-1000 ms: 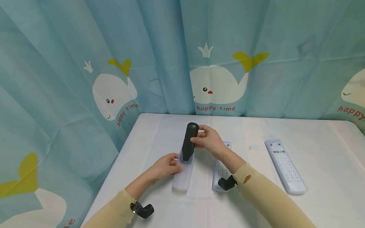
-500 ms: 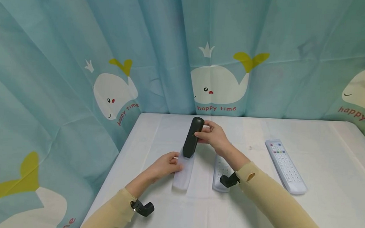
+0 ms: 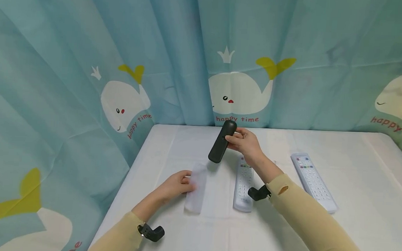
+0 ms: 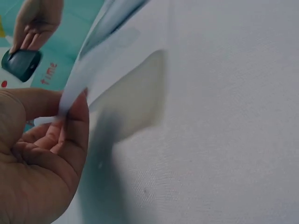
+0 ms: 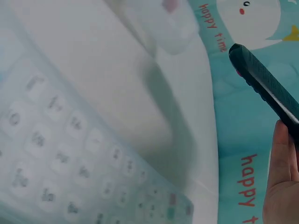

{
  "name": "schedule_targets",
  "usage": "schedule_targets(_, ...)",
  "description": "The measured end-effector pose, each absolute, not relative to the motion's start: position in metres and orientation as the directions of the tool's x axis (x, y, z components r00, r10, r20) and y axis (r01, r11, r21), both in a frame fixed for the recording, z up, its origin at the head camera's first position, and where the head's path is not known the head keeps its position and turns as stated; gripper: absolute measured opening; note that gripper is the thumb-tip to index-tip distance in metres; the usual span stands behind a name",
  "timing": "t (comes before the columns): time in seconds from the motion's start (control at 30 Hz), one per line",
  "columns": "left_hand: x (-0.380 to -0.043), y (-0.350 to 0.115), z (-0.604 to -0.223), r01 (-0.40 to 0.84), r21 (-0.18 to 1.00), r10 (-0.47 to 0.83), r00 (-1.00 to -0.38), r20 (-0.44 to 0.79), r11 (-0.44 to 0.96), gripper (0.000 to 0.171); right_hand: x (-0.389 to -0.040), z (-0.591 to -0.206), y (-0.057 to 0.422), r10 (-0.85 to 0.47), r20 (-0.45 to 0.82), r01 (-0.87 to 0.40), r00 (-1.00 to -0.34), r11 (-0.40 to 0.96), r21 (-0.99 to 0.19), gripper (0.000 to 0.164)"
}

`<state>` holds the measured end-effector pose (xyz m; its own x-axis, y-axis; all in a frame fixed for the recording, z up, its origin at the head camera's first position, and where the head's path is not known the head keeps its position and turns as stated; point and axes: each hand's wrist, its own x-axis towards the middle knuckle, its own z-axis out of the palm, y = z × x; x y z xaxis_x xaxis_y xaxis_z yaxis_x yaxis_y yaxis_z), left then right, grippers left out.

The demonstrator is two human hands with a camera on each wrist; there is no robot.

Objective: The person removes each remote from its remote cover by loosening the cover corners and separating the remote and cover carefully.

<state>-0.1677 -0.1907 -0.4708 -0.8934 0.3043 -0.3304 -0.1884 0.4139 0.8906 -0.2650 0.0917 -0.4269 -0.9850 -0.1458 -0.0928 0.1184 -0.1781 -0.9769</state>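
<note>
My left hand point(image 3: 176, 185) pinches a translucent, soft-looking remote cover point(image 3: 196, 191) by its edge between thumb and fingers. In the left wrist view the thin cover point(image 4: 74, 88) rises from the fingertips, over its shadow on the cloth. Farther back, my right hand point(image 3: 246, 143) holds a black remote control point(image 3: 222, 141) by its upper side, tilted, with its smooth back toward the head camera. Small raised buttons show along one side of the remote point(image 5: 264, 77) in the right wrist view. A gap separates the remote's lower end from the cover.
Under my right forearm lies a white remote in a clear cover point(image 3: 243, 186). Another covered white remote point(image 3: 314, 180) rests at a slant farther right. All of this is over a white cloth-covered table point(image 3: 172, 146), with a blue whale-print curtain point(image 3: 177, 63) behind it.
The black remote has come out of the cover's top end and moved up and right with my right hand. My left hand has shifted slightly left with the cover.
</note>
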Motion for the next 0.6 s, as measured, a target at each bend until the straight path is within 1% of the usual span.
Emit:
schedule_targets(0.13,-0.170,-0.193,-0.471,-0.220,0.913,0.295,-0.898,-0.326,0.343,0.059,-0.264,-0.432,0.092,-0.181,-0.096,0.129,-0.979,-0.180,-0.975,0.052)
schedule_targets(0.33,-0.173,-0.196,-0.470,-0.239,0.914,0.267,-0.904,-0.333,0.329,0.057,-0.263,-0.437,0.089,-0.207,-0.074,0.111,-0.976,-0.171,-0.979,0.047)
schedule_targets(0.4,-0.174,-0.199,-0.469,-0.246,0.912,0.257,-0.906,-0.337,0.329,0.059,-0.262,-0.436,0.088,-0.212,-0.068,0.102,-0.975,-0.155,-0.983,0.046)
schedule_targets(0.6,-0.178,-0.209,-0.467,-0.274,0.914,0.207,-0.916,-0.343,0.298,0.052,-0.259,-0.435,0.084,-0.211,-0.042,0.054,-0.976,-0.053,-0.997,0.041)
